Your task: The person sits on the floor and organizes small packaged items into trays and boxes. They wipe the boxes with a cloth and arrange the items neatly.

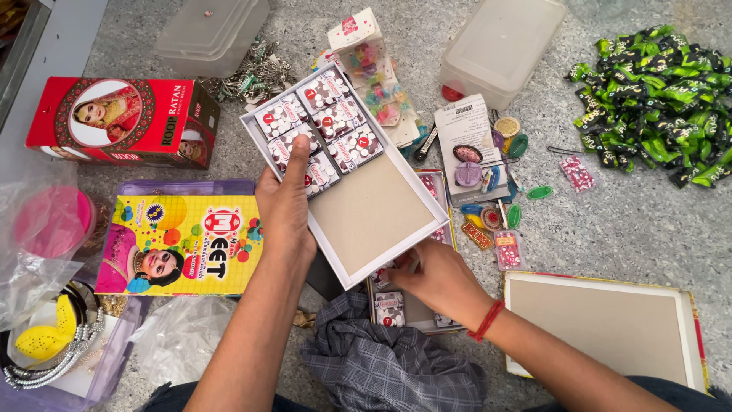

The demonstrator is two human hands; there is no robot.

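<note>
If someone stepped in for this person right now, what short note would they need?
Left hand: holds the white tray tilted, thumb on the small packets.
Right hand: under the tray's near corner, reaching into a lower box with similar packets; whether it grips one cannot be seen.
Done: the tray's far half is filled with packets.
Left: the near half is bare cardboard.
Nearby: an open lid lies to the right, grey cloth lies in front.

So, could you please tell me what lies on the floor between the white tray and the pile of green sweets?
In the head view, between the white tray and the green sweets lie a paper slip, small coloured trinkets and a pink bead packet.
</note>
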